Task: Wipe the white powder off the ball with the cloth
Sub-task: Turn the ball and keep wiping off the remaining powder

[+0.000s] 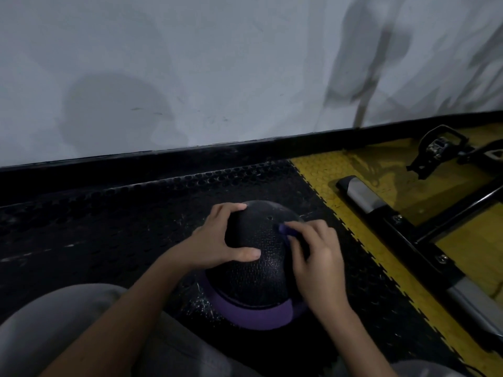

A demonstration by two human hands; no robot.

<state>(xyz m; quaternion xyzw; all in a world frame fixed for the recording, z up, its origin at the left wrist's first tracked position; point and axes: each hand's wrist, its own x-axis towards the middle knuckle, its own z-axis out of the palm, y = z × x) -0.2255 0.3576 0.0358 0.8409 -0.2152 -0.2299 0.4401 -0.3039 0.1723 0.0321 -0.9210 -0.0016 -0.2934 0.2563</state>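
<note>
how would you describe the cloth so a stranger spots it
Find the black ball on the dark floor mat. On its upper right, the right hand presses the cloth: a purple scrap at the fingertips, apart from the purple band below.

Exercise bike (424,202), studded floor mats (109,227)

The cloth (285,230) lies mostly hidden under the right hand (317,257); apparently purple.
</note>
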